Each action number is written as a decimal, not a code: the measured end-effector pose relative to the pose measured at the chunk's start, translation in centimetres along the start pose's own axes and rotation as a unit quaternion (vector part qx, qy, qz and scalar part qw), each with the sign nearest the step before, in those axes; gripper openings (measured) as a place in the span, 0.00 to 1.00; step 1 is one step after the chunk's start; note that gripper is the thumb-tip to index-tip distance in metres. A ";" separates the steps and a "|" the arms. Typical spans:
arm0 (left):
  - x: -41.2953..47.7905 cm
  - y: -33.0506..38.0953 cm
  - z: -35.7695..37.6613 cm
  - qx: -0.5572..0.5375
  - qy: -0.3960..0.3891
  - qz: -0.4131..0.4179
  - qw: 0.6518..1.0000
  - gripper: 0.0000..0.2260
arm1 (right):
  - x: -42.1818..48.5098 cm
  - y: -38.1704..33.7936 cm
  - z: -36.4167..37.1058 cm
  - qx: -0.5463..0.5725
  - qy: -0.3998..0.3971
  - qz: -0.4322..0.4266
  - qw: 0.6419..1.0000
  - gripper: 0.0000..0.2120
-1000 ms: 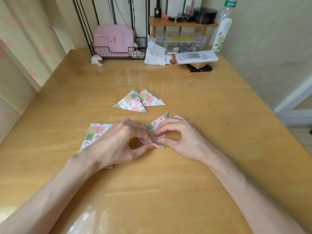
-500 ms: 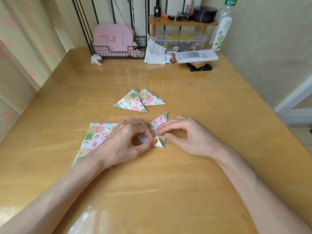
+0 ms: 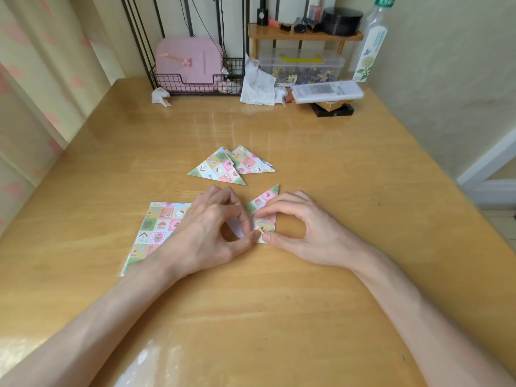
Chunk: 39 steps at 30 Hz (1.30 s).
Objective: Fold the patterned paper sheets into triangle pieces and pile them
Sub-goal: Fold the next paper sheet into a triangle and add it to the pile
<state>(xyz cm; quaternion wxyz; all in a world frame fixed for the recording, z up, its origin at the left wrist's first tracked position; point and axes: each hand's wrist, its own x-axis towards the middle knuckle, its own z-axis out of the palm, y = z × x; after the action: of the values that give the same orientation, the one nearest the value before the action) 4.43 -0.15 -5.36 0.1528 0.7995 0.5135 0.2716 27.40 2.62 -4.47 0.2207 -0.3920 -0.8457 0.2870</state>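
Note:
A partly folded patterned paper piece [image 3: 264,208] lies on the wooden table [image 3: 321,289] between my hands, its point aimed away from me. My left hand [image 3: 212,233] pinches its near left corner with thumb and curled fingers. My right hand [image 3: 304,230] pinches the same piece from the right, fingertips on its middle and thumb at the near corner. Flat patterned sheets [image 3: 159,227] lie under my left wrist, partly hidden. Two folded triangles [image 3: 223,169] overlap just beyond my hands.
At the table's far edge stand a wire basket with a pink case [image 3: 190,65], crumpled tissues [image 3: 258,85], a clear box [image 3: 301,67] under a small wooden shelf, a remote-like device [image 3: 326,92] and a bottle [image 3: 372,43]. A wall runs along the right.
Both hands have stayed on the small piece, with the fingertips shifting slightly along its near corner. More of the flat sheets shows beside my left hand than one second ago.

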 end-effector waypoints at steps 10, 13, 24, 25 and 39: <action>0.0 -0.1 0.1 0.005 -0.007 -0.033 0.999 0.09 | 0.1 0.0 0.1 -0.011 0.004 -0.005 1.000 0.15; 0.1 0.0 0.1 0.003 -0.011 -0.049 0.999 0.10 | 0.1 0.0 0.1 -0.011 0.004 -0.005 1.000 0.15; 0.1 0.1 0.3 -0.009 -0.018 -0.067 0.998 0.10 | 0.1 0.1 0.1 -0.014 -0.001 -0.007 1.000 0.15; 0.1 0.1 0.3 -0.009 -0.018 -0.067 0.998 0.11 | 0.1 0.1 0.1 -0.015 0.001 -0.009 1.000 0.14; 0.1 0.0 0.3 -0.003 -0.014 -0.070 0.997 0.10 | 0.1 0.0 0.2 -0.021 0.003 -0.005 1.000 0.14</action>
<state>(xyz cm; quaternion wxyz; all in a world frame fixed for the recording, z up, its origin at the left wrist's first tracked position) 4.71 -0.06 -5.57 0.1808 0.7651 0.5649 0.2505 27.22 2.66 -4.64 0.2168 -0.3933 -0.8526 0.2672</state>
